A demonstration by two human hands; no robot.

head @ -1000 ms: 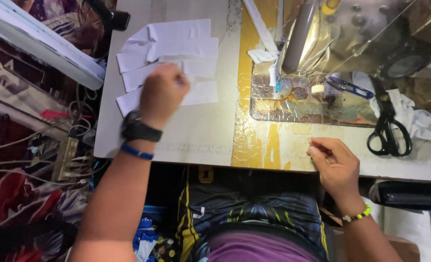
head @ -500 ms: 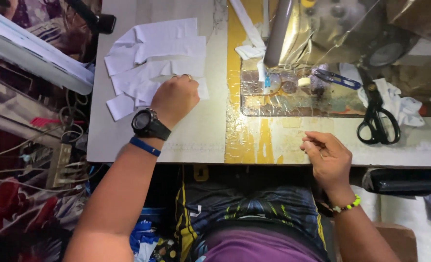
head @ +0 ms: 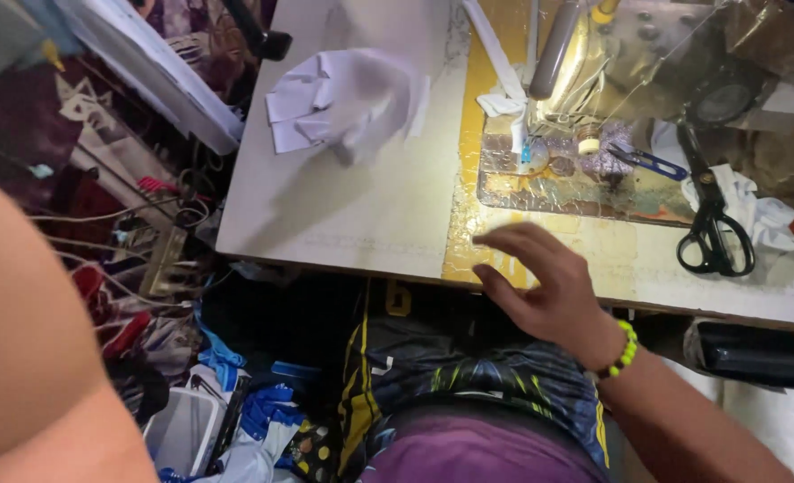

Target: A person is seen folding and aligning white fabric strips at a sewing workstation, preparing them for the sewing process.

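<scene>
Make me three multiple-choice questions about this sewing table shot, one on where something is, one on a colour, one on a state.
1. Where do the scissors lie?
A. right end of the table
B. on the white fabric pieces
C. on the floor

2. What colour are the wristband beads?
A. red
B. yellow-green
C. white

3. How is the right hand?
A. closed on the scissors
B. open, fingers spread, holding nothing
C. pinching fabric

Answers: 1 A, they rest right of the sewing machine. 2 B, bright yellow-green at the wrist. 3 B, spread over the table edge, nothing held.
</scene>
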